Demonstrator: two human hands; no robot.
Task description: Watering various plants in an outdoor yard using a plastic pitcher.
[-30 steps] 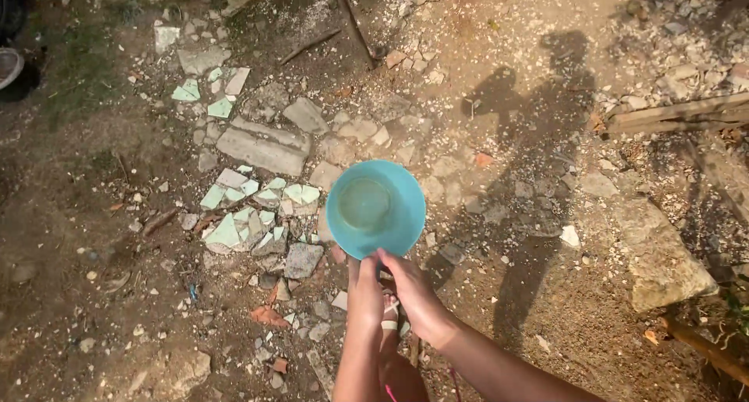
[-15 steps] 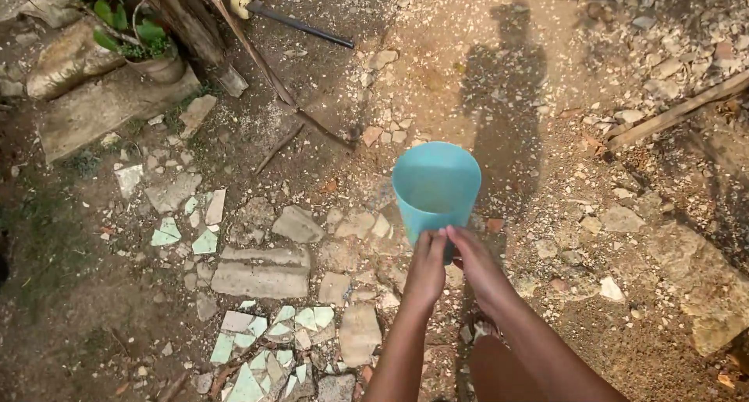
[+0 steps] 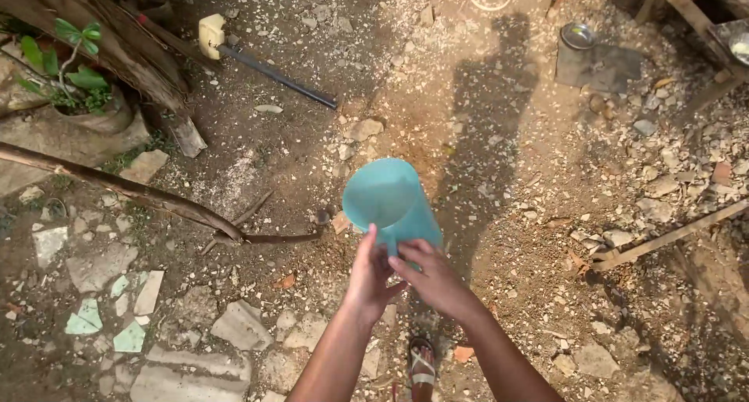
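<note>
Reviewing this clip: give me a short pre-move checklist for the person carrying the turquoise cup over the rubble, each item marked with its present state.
1. Left hand on turquoise cup: ok, fingers on its base.
2. Right hand on the cup: ok.
3. Cup tilted, mouth facing the camera: ok.
4. Cup contents: cannot tell.
5. Footing: not ok, sandalled foot among loose stones.
6. Path ahead: not ok, branch lies across the ground.

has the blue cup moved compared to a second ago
Yes. The blue cup was over the broken tiles; now it is carried to their right, over bare dirt.
</note>
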